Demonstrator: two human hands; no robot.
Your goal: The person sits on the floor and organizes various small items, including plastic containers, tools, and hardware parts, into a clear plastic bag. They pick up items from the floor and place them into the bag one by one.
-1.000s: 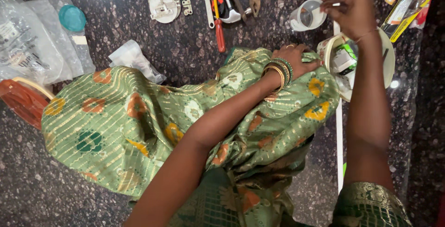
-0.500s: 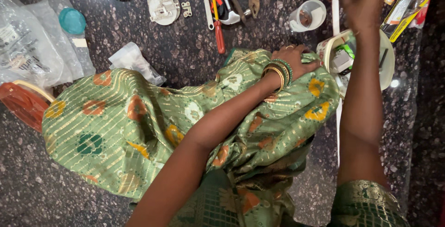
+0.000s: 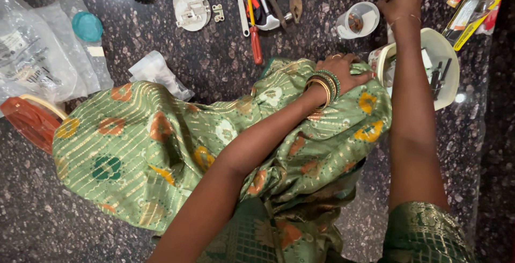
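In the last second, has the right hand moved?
Yes. The right hand went up, away from the white bowl and past the small cup.

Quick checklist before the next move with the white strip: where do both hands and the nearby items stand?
1. Right hand closed on the white strip: ok.
2. Left hand resting on the green cloth: ok.
3. White bowl free of the forearm: not ok, the arm crosses its rim.
4. Small cup upright beside the right hand: ok.
5. Strip's far end visible: cannot tell, it leaves the frame.
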